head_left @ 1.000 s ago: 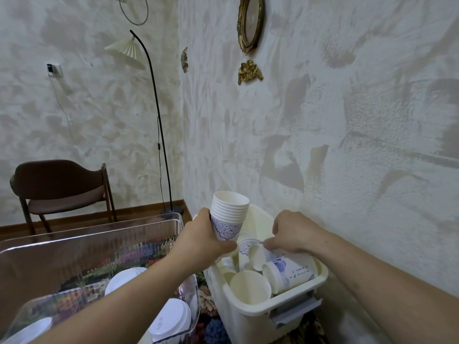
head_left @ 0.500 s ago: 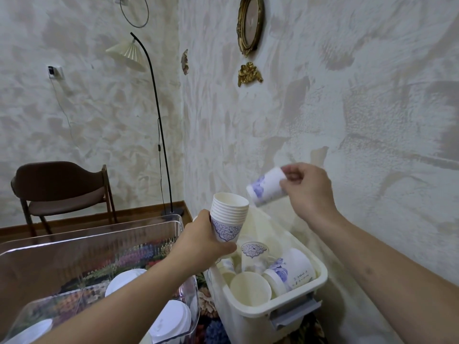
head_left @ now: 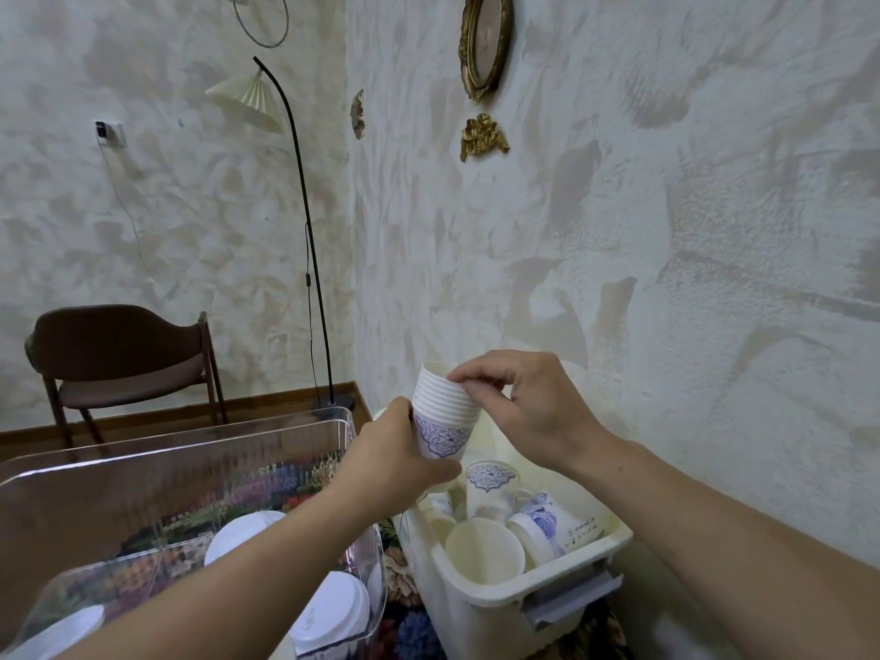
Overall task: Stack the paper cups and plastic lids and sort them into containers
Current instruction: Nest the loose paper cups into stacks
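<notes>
We list: cup stack point(head_left: 443, 416), gripped by left hand point(head_left: 395, 457); right hand point(head_left: 528, 412) pinching its top rim; cream bin point(head_left: 495, 597) of loose cups below.

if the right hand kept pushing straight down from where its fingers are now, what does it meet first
The right hand has its fingers on the rim of the cup stack that the left hand grips, so it would likely press into that stack first. Below that lies the cream bin of loose cups.

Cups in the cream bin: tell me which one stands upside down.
The cup with the blue medallion, near the middle of the cream bin, just below the right hand: its base faces up, while the printed cup beside it lies on its side.
</notes>
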